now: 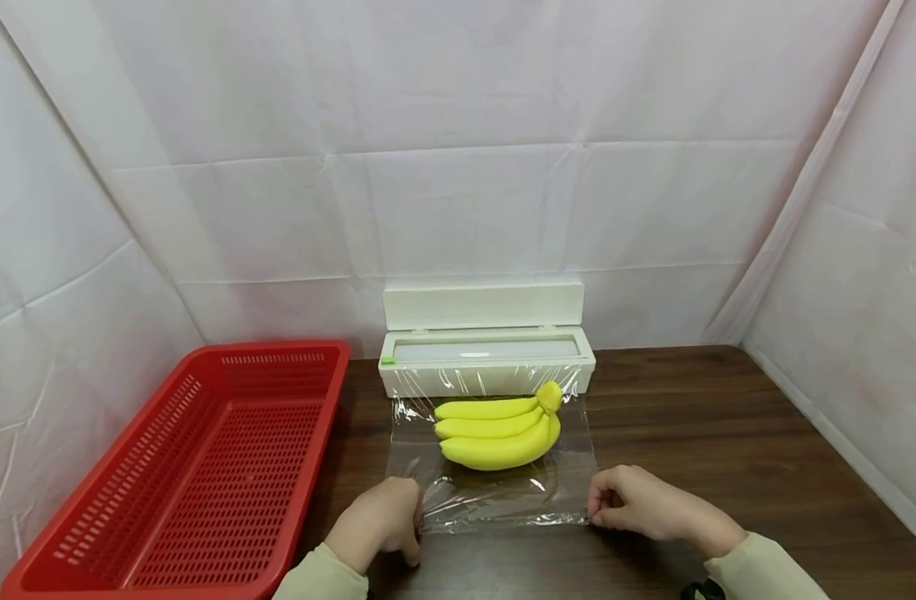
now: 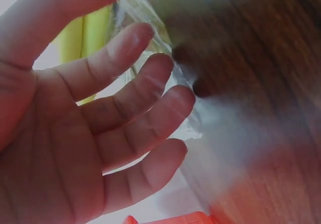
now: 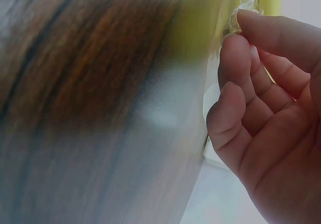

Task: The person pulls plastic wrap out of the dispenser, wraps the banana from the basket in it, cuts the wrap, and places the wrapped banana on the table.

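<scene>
Clear film (image 1: 495,502) reaches from the far white box (image 1: 483,310) beneath bananas (image 1: 503,447) not yet wrapped, right hand (image 1: 645,502) pinching its near-right corner, left hand (image 1: 378,517) spread.

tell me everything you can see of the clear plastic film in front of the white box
The clear, glossy plastic film is a thin, roughly rectangular sheet with bright streaks and small wrinkles. It runs down over the front of the long white box and spreads toward the person across the dark brown wood-look table. A bunch of yellow bananas lies on it. Its near edge is crinkled. The right hand pinches its near right corner; the left hand is at the near left corner, fingers extended.
</scene>
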{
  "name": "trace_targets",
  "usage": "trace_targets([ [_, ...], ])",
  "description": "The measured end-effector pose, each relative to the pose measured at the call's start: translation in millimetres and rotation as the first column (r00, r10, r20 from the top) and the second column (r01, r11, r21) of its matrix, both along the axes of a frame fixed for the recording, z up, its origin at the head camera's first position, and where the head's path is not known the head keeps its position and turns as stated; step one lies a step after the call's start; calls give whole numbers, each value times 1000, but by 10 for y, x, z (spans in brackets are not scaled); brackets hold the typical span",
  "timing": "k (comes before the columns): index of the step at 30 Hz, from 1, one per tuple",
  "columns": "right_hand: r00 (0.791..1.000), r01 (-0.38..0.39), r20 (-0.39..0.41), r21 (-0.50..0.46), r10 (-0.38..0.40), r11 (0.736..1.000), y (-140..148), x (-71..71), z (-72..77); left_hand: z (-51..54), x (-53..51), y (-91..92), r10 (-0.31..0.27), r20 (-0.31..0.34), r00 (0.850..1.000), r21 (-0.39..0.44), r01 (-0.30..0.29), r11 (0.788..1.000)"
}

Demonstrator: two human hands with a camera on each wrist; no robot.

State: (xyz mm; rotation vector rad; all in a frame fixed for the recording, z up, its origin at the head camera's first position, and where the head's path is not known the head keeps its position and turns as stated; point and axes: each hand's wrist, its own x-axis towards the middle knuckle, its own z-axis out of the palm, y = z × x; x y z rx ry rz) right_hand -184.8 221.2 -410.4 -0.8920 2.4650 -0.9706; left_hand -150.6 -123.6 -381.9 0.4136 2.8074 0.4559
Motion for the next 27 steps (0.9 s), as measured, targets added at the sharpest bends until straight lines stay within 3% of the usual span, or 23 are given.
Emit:
trace_targets([
  [5, 1000, 7, 20, 2, -7, 1000, 13, 3, 10, -30, -2, -6, -16, -18, 1000, -37, 16, 999],
  [12, 999, 21, 40, 27, -22, 999, 38, 12, 10, -48, -18, -25, -32, -14, 999, -11, 32, 999],
  [27, 999, 25, 45, 39, -27, 999, 62, 21, 41, 69, 29, -127, -57, -17, 998, 91, 59, 994],
])
